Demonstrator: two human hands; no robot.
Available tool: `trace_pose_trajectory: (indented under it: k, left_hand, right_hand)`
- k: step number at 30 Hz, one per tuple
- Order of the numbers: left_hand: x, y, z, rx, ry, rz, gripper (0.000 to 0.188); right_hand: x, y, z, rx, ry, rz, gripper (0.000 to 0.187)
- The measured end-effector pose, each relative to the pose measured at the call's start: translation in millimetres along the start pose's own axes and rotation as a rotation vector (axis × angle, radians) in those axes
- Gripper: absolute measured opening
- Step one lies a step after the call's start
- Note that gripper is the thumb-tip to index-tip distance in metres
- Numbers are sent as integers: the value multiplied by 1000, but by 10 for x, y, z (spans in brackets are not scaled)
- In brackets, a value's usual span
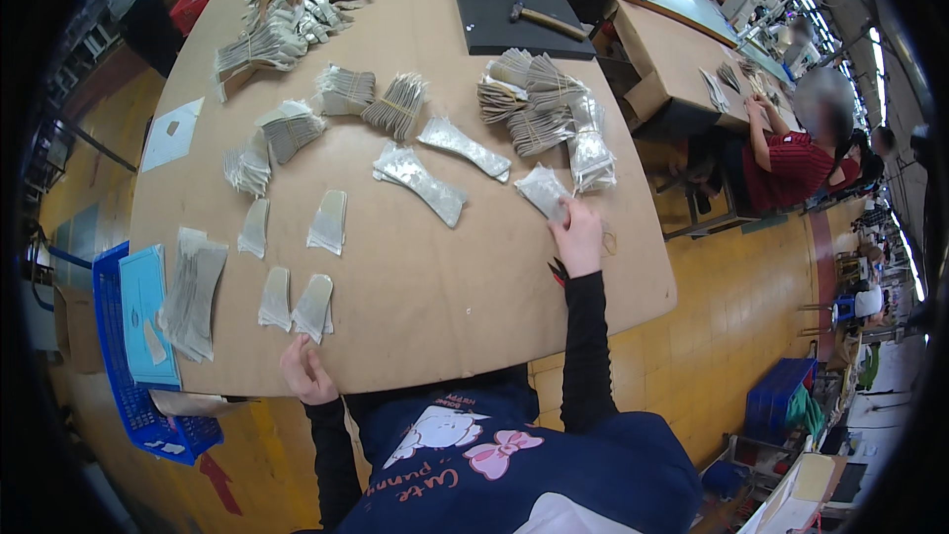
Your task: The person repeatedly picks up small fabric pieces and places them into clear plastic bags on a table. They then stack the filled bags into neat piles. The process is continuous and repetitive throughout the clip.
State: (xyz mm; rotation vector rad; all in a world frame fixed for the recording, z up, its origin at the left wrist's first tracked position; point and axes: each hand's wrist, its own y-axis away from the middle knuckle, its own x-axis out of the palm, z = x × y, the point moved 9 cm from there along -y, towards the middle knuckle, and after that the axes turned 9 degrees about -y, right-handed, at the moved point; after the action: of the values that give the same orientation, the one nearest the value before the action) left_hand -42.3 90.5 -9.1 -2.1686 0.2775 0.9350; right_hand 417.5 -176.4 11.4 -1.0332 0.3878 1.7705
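Note:
My right hand is at the right side of the table, with thumb and fingers closed on the near end of a pale grey flared piece, which looks like a small stack lying flat. A red-and-black handled tool shows partly beside my right wrist. My left hand rests at the table's near edge, fingers loosely curled and apart, holding nothing visible. Just beyond it lies a small pale flared stack, with a similar stack beside it. Two longer grey stacks lie mid-table.
Banded bundles of grey pieces sit at the right, more bundles left of centre. A heap of pieces is far left. A hammer lies on a black board. A blue basket adjoins the left edge. A co-worker sits right.

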Motion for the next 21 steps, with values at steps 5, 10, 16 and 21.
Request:
trace_pose_trajectory:
  k: [5, 10, 16, 21]
  left_hand:
    - [12, 6, 30, -61, 12, -1, 28]
    - [31, 25, 51, -73, 42, 13, 26]
    - [41, 45, 86, -142, 109, -8, 24]
    - [12, 46, 57, -158, 131, -40, 22]
  right_hand:
    - [-101, 196, 32, -45, -86, -279, 47]
    - [72, 142, 119, 202, -235, 62, 68]
    - [412, 588, 836, 395, -791, 303, 89]
    - [196, 500, 1064, 38, -422, 276, 59]
